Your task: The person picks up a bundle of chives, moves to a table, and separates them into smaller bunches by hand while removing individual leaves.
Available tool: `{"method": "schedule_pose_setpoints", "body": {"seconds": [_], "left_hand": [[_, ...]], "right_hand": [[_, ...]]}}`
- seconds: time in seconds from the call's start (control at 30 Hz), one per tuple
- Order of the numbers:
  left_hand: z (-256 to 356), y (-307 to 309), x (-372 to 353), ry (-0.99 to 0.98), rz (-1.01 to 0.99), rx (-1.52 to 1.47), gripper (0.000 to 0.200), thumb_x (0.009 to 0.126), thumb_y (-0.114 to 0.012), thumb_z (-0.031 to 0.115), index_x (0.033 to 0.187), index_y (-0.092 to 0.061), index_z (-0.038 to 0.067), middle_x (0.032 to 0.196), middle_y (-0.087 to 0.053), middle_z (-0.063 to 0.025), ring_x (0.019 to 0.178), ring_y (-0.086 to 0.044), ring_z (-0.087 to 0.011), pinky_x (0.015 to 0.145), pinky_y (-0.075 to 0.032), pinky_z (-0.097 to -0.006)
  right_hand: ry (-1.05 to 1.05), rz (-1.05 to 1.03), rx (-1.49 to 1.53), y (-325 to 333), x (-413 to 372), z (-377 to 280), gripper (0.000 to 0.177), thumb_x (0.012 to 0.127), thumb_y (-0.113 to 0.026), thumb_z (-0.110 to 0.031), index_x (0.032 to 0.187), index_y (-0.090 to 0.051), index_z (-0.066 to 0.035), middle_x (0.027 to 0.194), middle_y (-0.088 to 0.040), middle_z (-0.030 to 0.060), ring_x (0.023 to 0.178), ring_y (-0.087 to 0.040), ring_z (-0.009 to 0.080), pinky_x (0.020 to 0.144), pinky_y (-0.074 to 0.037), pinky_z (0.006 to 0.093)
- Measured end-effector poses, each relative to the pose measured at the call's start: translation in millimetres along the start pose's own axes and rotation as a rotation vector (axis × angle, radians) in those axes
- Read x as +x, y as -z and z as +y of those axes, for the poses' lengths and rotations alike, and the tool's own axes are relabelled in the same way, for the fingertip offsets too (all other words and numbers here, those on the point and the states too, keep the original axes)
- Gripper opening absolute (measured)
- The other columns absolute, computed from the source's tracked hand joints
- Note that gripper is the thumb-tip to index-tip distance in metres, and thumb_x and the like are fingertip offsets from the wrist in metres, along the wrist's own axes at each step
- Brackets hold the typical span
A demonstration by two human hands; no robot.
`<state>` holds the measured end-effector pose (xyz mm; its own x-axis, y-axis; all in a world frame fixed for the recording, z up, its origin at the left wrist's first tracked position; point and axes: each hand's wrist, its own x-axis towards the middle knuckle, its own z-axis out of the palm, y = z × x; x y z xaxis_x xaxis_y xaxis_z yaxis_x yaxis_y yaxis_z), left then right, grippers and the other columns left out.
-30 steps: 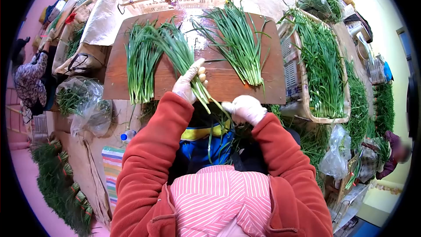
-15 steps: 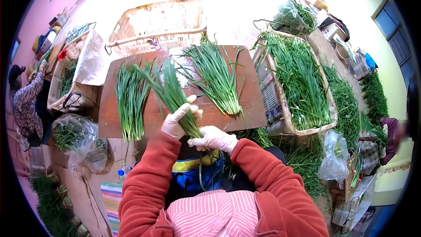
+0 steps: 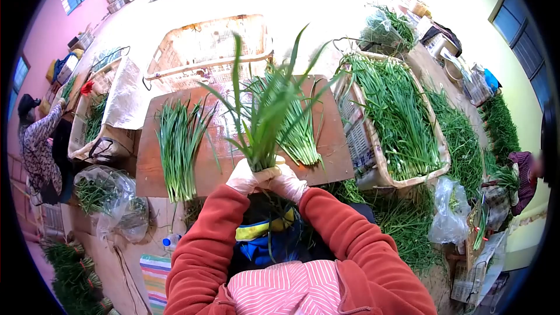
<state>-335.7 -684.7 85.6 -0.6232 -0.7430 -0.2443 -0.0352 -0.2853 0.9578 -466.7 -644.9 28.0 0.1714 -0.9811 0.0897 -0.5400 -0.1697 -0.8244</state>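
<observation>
Both gloved hands hold a bunch of garlic chives upright by its lower end, near the board's front edge. My left hand wraps round the stalks from the left. Against it from the right, my right hand closes round the same stalks. The leaves fan out upward, slightly blurred, and the stalk bottoms are hidden by the gloves. On the brown board a pile of chives lies at left. Another pile lies at right, partly behind the held leaves.
A crate full of chives stands right of the board. A white crate sits beyond it. Loose chives cover the floor at right. Plastic bags stand around. Co-workers are at far left and far right.
The bunch has swung from leaning left to upright, its leaves now spread. My hands have come together round its base. The view has tilted slightly upward.
</observation>
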Motion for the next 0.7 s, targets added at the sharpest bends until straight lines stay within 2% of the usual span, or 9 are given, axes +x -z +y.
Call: {"method": "schedule_pose_setpoints", "body": {"seconds": [0.1, 0.17, 0.2, 0.33, 0.43, 0.5, 0.57, 0.63, 0.7], "left_hand": [[6, 5, -2, 0.001, -0.027, -0.044, 0.041, 0.072, -0.071, 0.013, 0.108, -0.057, -0.001, 0.091, -0.063, -0.0077, 0.082, -0.059, -0.0173, 0.075, -0.049, -0.0317], [10, 7, -9, 0.054, -0.041, -0.511, 0.041, 0.077, -0.063, 0.013, 0.113, -0.051, -0.002, 0.085, -0.062, -0.0078, 0.078, -0.060, -0.0193, 0.074, -0.050, -0.0339], [4, 10, -6, 0.035, 0.017, -0.470, 0.042, 0.081, -0.057, 0.016, 0.117, -0.046, -0.003, 0.082, -0.060, -0.0077, 0.077, -0.059, -0.0199, 0.073, -0.050, -0.0352], [-28, 14, 7, 0.256, 0.151, -0.711, 0.039, 0.085, -0.059, 0.029, 0.116, -0.050, 0.007, 0.088, -0.056, -0.0045, 0.085, -0.056, -0.0194, 0.077, -0.049, -0.0365], [-31, 15, 6, 0.337, 0.310, -0.709, 0.037, 0.082, -0.062, 0.039, 0.103, -0.052, 0.010, 0.090, -0.056, -0.0060, 0.079, -0.056, -0.0189, 0.068, -0.049, -0.0348], [-13, 2, -8, 0.180, 0.435, -0.473, 0.044, 0.078, -0.068, 0.036, 0.108, -0.049, 0.010, 0.090, -0.055, -0.0057, 0.074, -0.055, -0.0179, 0.060, -0.047, -0.0334], [-50, -1, 10, -0.132, 0.658, -0.172, 0.047, 0.076, -0.071, 0.028, 0.111, -0.046, 0.009, 0.090, -0.053, -0.0046, 0.069, -0.053, -0.0153, 0.055, -0.045, -0.0305], [-27, -15, -5, 0.013, 0.709, -0.330, 0.040, 0.074, -0.072, 0.017, 0.105, -0.048, 0.009, 0.086, -0.055, -0.0046, 0.060, -0.053, -0.0124, 0.049, -0.043, -0.0278], [-32, -1, -5, 0.080, 0.692, -0.541, 0.028, 0.073, -0.070, 0.012, 0.093, -0.051, 0.009, 0.071, -0.054, -0.0025, 0.051, -0.051, -0.0119, 0.044, -0.043, -0.0273]], "right_hand": [[0.069, 0.027, -0.127, -2, -7, -7, 0.030, 0.074, -0.071, -0.023, 0.097, -0.061, -0.005, 0.088, -0.066, 0.0057, 0.081, -0.063, 0.0195, 0.073, -0.049, 0.0326], [-0.119, -0.098, 0.479, -10, -13, -7, 0.042, 0.075, -0.069, -0.034, 0.105, -0.059, -0.006, 0.092, -0.064, 0.0085, 0.085, -0.061, 0.0216, 0.074, -0.048, 0.0314], [-0.417, -0.262, 0.739, 1, -17, -29, 0.034, 0.080, -0.064, -0.033, 0.098, -0.059, -0.005, 0.082, -0.063, 0.0048, 0.068, -0.059, 0.0145, 0.061, -0.047, 0.0271], [-0.617, -0.293, 0.821, -4, -23, -34, 0.024, 0.082, -0.060, -0.030, 0.084, -0.055, -0.007, 0.066, -0.055, 0.0002, 0.048, -0.044, 0.0071, 0.043, -0.036, 0.0204], [-0.680, -0.271, 0.670, 6, -20, -44, 0.027, 0.080, -0.062, -0.034, 0.087, -0.060, -0.008, 0.064, -0.053, -0.0011, 0.048, -0.043, 0.0074, 0.044, -0.036, 0.0231], [-0.693, -0.254, 0.542, 3, -14, -48, 0.027, 0.081, -0.060, -0.035, 0.088, -0.061, -0.009, 0.064, -0.055, -0.0006, 0.048, -0.044, 0.0086, 0.044, -0.037, 0.0244], [-0.571, -0.242, 0.260, -15, -14, -35, 0.027, 0.083, -0.056, -0.033, 0.088, -0.061, -0.007, 0.065, -0.059, 0.0046, 0.051, -0.053, 0.0145, 0.047, -0.042, 0.0282], [-0.206, -0.035, -0.248, -51, -23, 3, 0.024, 0.083, -0.055, -0.028, 0.088, -0.060, -0.005, 0.066, -0.061, 0.0109, 0.055, -0.059, 0.0199, 0.051, -0.046, 0.0321], [-0.294, -0.098, -0.127, -46, -23, -21, 0.020, 0.084, -0.051, -0.024, 0.086, -0.057, -0.005, 0.063, -0.061, 0.0107, 0.052, -0.060, 0.0216, 0.051, -0.047, 0.0334]]}}
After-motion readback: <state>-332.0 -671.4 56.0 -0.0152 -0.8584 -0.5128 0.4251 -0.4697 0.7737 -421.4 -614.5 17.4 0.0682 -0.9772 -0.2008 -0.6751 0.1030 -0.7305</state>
